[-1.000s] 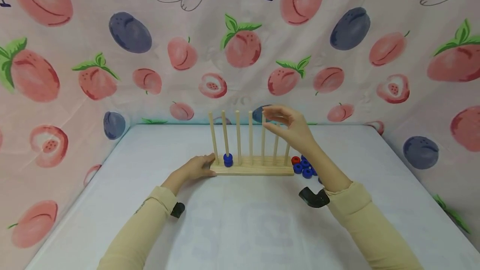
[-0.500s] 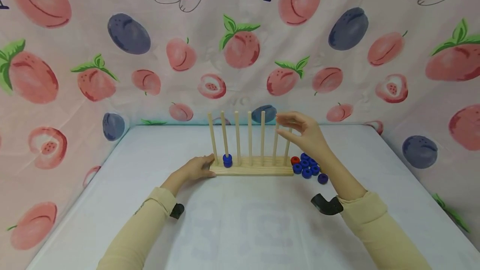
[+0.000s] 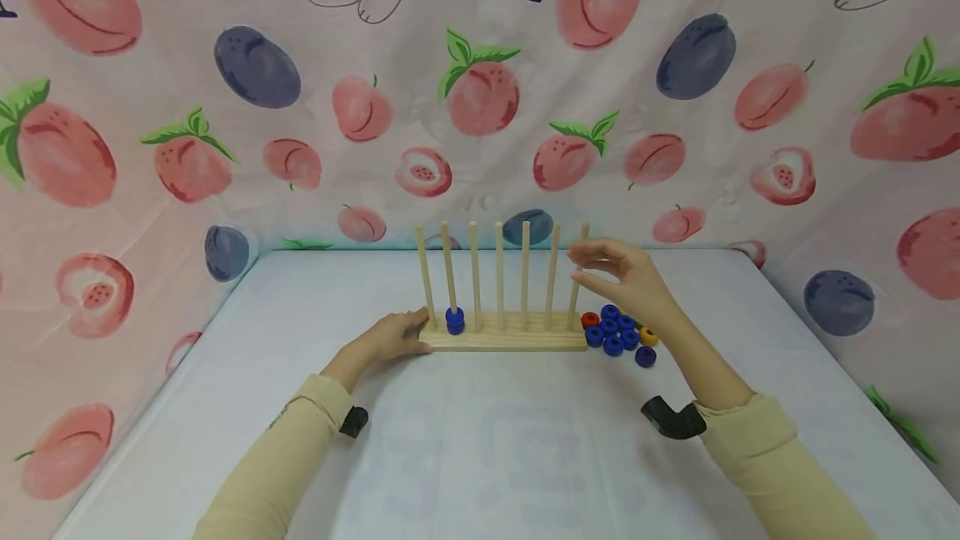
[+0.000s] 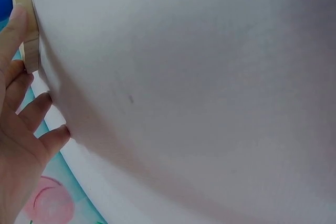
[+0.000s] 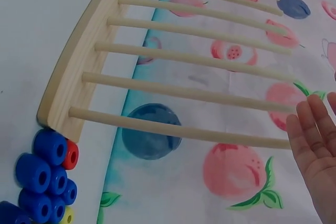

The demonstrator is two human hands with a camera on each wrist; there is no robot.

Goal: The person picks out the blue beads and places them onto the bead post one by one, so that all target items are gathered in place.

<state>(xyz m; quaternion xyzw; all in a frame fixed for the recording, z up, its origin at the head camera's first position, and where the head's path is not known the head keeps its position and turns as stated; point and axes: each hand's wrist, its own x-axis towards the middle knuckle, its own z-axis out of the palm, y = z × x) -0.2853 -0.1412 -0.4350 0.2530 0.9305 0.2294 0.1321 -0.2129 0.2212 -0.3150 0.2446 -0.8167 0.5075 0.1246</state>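
A wooden peg rack (image 3: 506, 342) with a row of upright pegs stands on the table. Two blue beads (image 3: 455, 322) are stacked at the foot of its second peg from the left. My left hand (image 3: 390, 336) grips the rack's left end; in the left wrist view the thumb lies on the wooden base (image 4: 30, 45), two fingertips touching the tablecloth. Near the upper part of the rightmost peg (image 5: 178, 129), my right hand (image 3: 630, 277) hovers with loosely bent fingers and nothing between them.
Against the rack's right end lies a cluster of several loose blue beads (image 3: 613, 346), with a red bead (image 3: 590, 321) and a yellow bead (image 3: 648, 337). A fruit-printed cloth (image 3: 480, 182) hangs behind the white-covered table (image 3: 480, 457).
My right hand has moved rightward and slightly down along the pegs, from the fifth to the last one. The yellow bead has come into sight. The left hand keeps its place.
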